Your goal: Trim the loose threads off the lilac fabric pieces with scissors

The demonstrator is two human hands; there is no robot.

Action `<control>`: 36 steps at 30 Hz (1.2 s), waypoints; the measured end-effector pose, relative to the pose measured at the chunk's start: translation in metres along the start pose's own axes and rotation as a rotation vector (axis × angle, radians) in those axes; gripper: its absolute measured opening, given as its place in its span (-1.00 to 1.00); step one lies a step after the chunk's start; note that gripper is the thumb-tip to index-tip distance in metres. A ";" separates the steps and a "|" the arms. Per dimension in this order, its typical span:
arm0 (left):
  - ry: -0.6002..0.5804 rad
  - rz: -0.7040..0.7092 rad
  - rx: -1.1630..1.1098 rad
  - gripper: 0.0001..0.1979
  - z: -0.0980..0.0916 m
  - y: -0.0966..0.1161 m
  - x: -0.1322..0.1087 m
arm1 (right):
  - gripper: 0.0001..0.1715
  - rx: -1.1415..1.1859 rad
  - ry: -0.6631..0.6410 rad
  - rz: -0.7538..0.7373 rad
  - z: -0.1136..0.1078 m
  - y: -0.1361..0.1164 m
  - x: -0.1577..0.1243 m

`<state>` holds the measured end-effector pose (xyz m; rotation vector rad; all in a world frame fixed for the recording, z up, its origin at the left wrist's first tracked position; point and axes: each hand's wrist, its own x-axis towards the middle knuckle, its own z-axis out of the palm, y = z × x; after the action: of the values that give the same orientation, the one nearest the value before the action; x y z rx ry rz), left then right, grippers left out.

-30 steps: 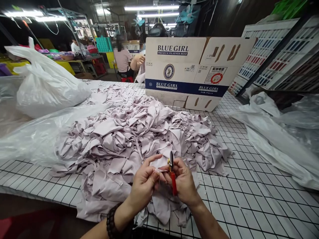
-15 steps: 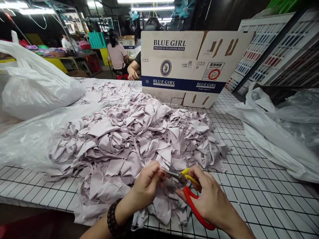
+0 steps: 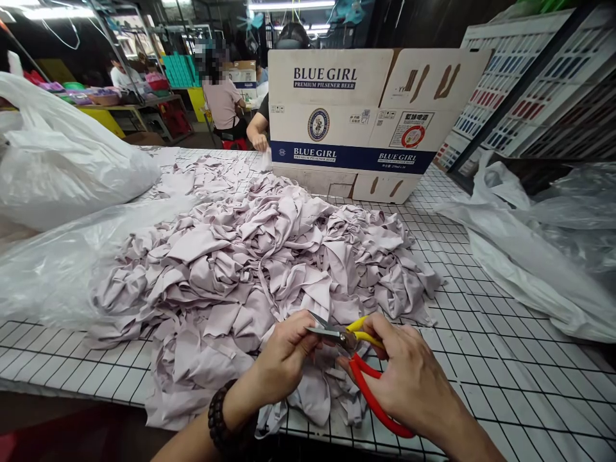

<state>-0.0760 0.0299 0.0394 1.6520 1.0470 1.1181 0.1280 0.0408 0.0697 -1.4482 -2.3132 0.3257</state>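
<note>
My right hand point(image 3: 409, 378) is closed round a pair of scissors point(image 3: 359, 362) with one yellow and one red handle; the blades are apart and point left. My left hand point(image 3: 283, 359), with a dark bead bracelet on the wrist, pinches a piece of pale lilac fabric point(image 3: 312, 391) right at the blade tips. Both hands hover over the near edge of a large heap of lilac fabric pieces point(image 3: 260, 263) on the white gridded table point(image 3: 505, 385).
A BLUE GIRL cardboard box point(image 3: 356, 122) stands behind the heap. A full white plastic bag point(image 3: 62, 167) lies at the left, clear plastic sheeting point(image 3: 539, 250) at the right. Stacked white crates point(image 3: 543, 90) fill the back right. A seated person point(image 3: 221, 99) works at the far table.
The right hand turned the scissors from upright and shut to lying level with the blades apart, pointing at the cloth in the left hand. The view dropped slightly.
</note>
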 end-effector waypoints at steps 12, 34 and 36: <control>-0.005 -0.052 -0.120 -0.61 0.001 -0.006 -0.002 | -0.67 0.012 0.000 -0.013 0.002 -0.001 -0.002; -0.025 -0.078 -0.182 -0.55 -0.001 -0.004 -0.001 | -0.63 -0.045 -0.025 -0.005 0.002 0.000 0.000; -0.027 -0.068 -0.175 -0.55 -0.001 -0.003 0.000 | -0.66 -0.023 -0.063 0.013 0.002 0.000 -0.001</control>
<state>-0.0777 0.0307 0.0364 1.4793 0.9530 1.1072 0.1275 0.0394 0.0675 -1.4847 -2.3662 0.3541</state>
